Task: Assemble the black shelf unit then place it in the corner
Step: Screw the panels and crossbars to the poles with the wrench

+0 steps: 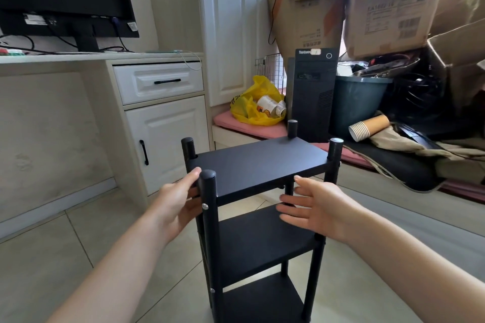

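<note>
The black shelf unit is standing upright on the tiled floor, right in front of the person and in the near middle of the scene. Its long axis is running straight up and down: four round posts are carrying three flat boards, one above the other. The boards' long sides are running left to right, with the right end angling a little farther away.

The left hand is resting against the left end of the top board, with its thumb up by the board's edge. Its fingers are lying fairly straight, and their tips are hiding behind the near left post. The right hand is hovering wide open, fingers straight and spread, pointing left toward the unit's right side. Whether it is touching anything I cannot tell.

At the far left, a desk is carrying a monitor. Farther back on the right, a computer tower is standing beside a yellow bag, under stacked cardboard boxes.
</note>
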### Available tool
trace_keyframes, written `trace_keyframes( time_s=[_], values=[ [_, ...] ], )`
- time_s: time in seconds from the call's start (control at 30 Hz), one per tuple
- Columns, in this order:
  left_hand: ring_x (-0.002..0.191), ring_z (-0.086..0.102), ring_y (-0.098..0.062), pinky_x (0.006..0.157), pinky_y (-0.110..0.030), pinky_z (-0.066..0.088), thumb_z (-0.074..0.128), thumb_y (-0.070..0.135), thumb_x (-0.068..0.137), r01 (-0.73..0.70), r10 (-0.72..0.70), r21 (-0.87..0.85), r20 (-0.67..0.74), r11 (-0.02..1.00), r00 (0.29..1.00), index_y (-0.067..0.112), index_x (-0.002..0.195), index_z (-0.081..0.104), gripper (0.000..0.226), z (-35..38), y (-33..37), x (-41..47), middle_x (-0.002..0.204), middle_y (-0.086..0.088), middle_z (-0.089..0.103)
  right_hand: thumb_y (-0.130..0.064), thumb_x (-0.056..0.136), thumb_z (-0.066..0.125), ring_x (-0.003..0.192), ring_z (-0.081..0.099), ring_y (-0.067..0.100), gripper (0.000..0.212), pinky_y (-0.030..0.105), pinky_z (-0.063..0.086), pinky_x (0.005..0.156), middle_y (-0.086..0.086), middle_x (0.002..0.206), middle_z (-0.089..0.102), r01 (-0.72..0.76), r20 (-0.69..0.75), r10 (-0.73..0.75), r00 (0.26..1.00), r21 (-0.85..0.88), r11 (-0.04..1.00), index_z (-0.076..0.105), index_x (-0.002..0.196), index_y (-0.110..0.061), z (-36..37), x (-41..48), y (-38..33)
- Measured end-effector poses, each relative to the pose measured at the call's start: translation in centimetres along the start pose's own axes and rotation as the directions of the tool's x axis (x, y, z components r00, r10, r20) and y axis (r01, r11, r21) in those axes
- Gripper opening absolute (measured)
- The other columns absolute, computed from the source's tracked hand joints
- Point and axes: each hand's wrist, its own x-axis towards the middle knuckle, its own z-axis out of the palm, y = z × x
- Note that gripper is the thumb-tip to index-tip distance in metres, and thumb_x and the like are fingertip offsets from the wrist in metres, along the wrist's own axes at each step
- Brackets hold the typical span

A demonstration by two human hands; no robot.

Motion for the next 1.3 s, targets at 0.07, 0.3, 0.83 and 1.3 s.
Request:
trace_keyframes(
  time_s=[0.07, 0.3, 0.83, 1.3],
  values=[
    [0.051, 0.068, -0.018, 0.042, -0.024, 0.05, 0.061, 0.027, 0.1, 0.009, -0.007, -0.072, 0.031, 0.997, 1.0, 0.009, 0.075, 0.077, 0.035, 0.2, 0.0, 0.0, 0.063, -0.006, 0.069, -0.025, 0.1, 0.059, 0.092, 0.073, 0.039, 0.045, 0.046, 0.06, 0.073, 0.023, 0.107, 0.072, -0.006, 0.073, 0.005, 0.997, 0.023, 1.0, 0.047, 0.135, -0.001, 0.7, -0.1, 0.1],
    [0.047, 0.066, -0.019, 0.04, -0.022, 0.049, 0.058, 0.015, 0.102, -0.015, 0.022, -0.104, 0.064, 0.995, 0.998, 0.002, 0.084, 0.065, 0.023, 0.7, 0.2, -0.3, 0.058, -0.008, 0.066, -0.017, 0.105, 0.047, 0.089, 0.074, 0.037, 0.019, 0.047, 0.059, 0.079, 0.022, 0.095, 0.075, 0.052, 0.098, -0.058, 0.993, 0.06, 0.997, 0.059, 0.113, -0.005, 1.5, 0.4, -0.1],
    [0.086, 0.077, -0.032, 0.061, -0.031, 0.062, 0.068, 0.003, 0.091, 0.14, -0.074, -0.208, 0.296, 0.968, 0.952, -0.006, 0.119, 0.064, 0.03, 7.3, -3.1, -3.9, 0.102, -0.024, 0.075, -0.021, 0.105, 0.047, 0.083, 0.074, 0.028, 0.028, 0.041, 0.06, 0.08, 0.016, 0.1, 0.075, 0.289, -0.047, -0.303, 0.952, -0.188, 0.939, 0.067, 0.112, -0.002, -4.1, -0.1, -2.0],
    [0.09, 0.077, -0.031, 0.072, -0.034, 0.064, 0.074, 0.006, 0.085, 0.065, 0.026, -0.34, 0.256, 0.938, 0.966, 0.003, 0.12, 0.06, 0.037, 14.6, -6.9, -5.8, 0.098, -0.015, 0.078, -0.066, 0.093, 0.047, 0.099, 0.071, 0.02, 0.04, 0.043, 0.058, 0.09, -0.004, 0.107, 0.074, 0.581, 0.089, -0.603, 0.793, -0.409, 0.704, 0.072, 0.106, -0.037, -7.8, -5.4, 1.8]
  ],
)
